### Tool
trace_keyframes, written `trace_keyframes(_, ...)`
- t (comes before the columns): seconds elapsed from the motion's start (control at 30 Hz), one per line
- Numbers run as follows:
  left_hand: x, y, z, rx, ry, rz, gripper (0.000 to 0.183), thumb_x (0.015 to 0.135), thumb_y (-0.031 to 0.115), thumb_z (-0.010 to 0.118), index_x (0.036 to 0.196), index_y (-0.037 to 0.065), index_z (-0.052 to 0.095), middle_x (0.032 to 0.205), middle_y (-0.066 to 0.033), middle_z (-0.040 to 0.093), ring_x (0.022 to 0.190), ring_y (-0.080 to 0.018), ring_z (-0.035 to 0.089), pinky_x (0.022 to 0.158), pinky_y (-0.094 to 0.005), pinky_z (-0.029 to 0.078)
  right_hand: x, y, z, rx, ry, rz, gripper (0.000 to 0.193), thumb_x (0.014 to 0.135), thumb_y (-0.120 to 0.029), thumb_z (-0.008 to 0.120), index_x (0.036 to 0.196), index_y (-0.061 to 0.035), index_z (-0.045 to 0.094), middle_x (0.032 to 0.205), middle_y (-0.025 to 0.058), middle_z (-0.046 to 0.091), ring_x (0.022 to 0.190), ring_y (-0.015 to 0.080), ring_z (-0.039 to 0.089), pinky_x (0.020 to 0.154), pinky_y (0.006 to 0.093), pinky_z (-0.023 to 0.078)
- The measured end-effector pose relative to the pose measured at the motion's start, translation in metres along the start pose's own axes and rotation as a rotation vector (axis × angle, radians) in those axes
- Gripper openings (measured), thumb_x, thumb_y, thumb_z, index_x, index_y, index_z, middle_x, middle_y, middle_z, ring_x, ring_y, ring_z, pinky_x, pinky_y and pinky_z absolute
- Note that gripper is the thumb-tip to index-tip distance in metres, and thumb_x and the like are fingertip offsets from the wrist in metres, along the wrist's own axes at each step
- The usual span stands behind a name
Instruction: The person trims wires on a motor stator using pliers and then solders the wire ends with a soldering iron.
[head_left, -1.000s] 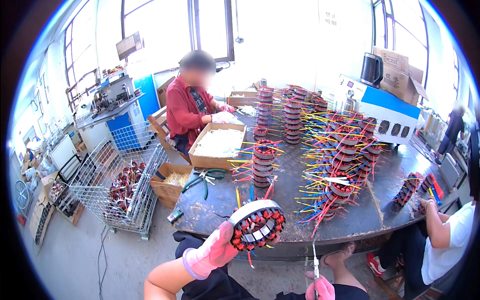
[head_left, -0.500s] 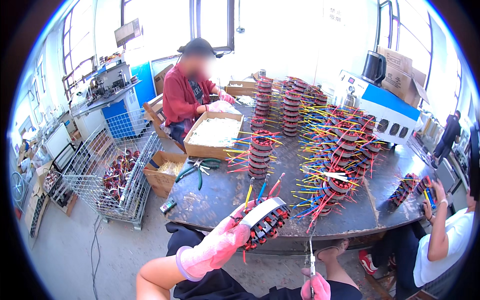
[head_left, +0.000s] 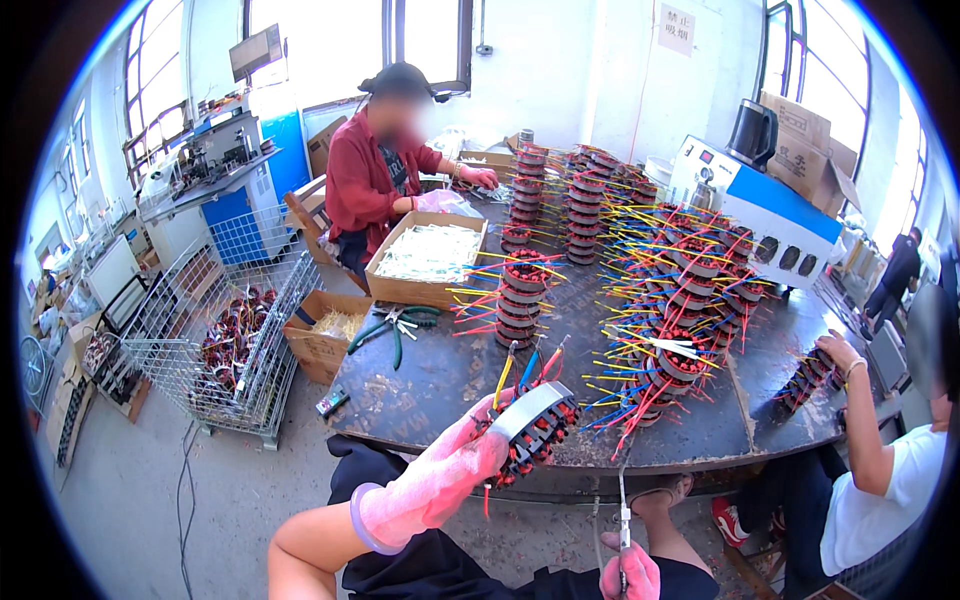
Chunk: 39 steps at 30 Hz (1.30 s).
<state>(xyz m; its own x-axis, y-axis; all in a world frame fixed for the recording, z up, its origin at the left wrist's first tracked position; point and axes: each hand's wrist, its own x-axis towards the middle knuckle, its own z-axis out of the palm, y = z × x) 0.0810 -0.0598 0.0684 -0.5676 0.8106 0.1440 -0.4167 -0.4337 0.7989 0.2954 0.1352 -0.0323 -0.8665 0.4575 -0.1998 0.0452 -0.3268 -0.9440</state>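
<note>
My left hand, in a pink glove with a pale purple cuff, is closed around a motor stator. The stator is a ring with a smooth grey outer band, black slots and red windings. It is tilted, and yellow, blue and red leads stick up from it. Low in the view, my right hand, also in pink, is closed on a slim rod-like tool with a white section and a thin metal end pointing up toward the table edge. The tool's exact kind cannot be made out. The two hands are apart.
Stacks of wired stators fill the dark table. Pliers lie near a cardboard box of white strips. A wire cage stands left. One co-worker sits across, another at right, a hand at a small stator stack.
The stator in my left hand has tilted slightly and my view has shifted a little. The co-worker across reaches farther right; the one at right has moved a hand to the small stack.
</note>
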Motion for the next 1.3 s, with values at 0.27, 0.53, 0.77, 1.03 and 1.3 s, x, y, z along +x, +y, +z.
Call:
trace_keyframes(0.27,0.088,0.045,-0.067,0.725,0.238,0.272,0.095,0.072,0.040,0.081,0.146,0.003,0.034,0.132,-0.0121,0.050,0.117,-0.0187,0.053,0.097,-0.0300,0.043,0.005,-0.024,-0.008,-0.005,0.104,-0.051,0.037,0.102,-0.033,0.047,0.072,-0.0117,0.042,0.054,-0.0014,0.039,0.042,0.0070,0.031,0.038,0.0224,0.021)
trace_keyframes(0.53,0.216,0.098,-0.136,1.619,0.191,0.338,0.085,0.068,0.038,0.083,0.138,0.005,0.048,0.131,-0.0147,0.047,0.127,-0.0285,0.045,0.107,-0.0371,0.035,0.022,-0.038,-0.027,-0.014,0.150,-0.119,0.029,0.103,-0.030,0.045,0.085,-0.0083,0.052,0.054,-0.0029,0.036,0.041,0.0065,0.028,0.037,0.0220,0.020)
trace_keyframes(0.77,0.267,0.082,-0.171,1.654,0.130,0.289,0.090,0.064,0.040,0.084,0.141,0.011,0.047,0.137,-0.0159,0.041,0.131,-0.0320,0.040,0.109,-0.0396,0.034,0.031,-0.039,-0.031,-0.005,0.204,-0.064,0.037,0.103,-0.031,0.044,0.123,-0.0024,0.057,0.055,-0.0034,0.037,0.040,0.0051,0.029,0.036,0.0214,0.020)
trace_keyframes(1.03,0.277,0.072,-0.173,1.710,0.131,0.335,0.087,0.062,0.042,0.083,0.136,0.010,0.052,0.134,-0.0159,0.047,0.125,-0.0326,0.047,0.105,-0.0402,0.040,0.033,-0.042,-0.028,-0.034,0.209,-0.091,0.039,0.103,-0.032,0.044,0.123,-0.0023,0.058,0.055,-0.0035,0.037,0.040,0.0055,0.029,0.035,0.0215,0.021)
trace_keyframes(1.3,0.271,0.069,-0.169,1.715,0.131,0.282,0.091,0.061,0.044,0.084,0.138,0.012,0.049,0.133,-0.0164,0.047,0.127,-0.0339,0.045,0.106,-0.0411,0.038,0.030,-0.041,-0.027,-0.007,0.207,-0.091,0.037,0.102,-0.031,0.045,0.119,-0.0021,0.059,0.055,-0.0036,0.037,0.040,0.0057,0.030,0.035,0.0216,0.020)
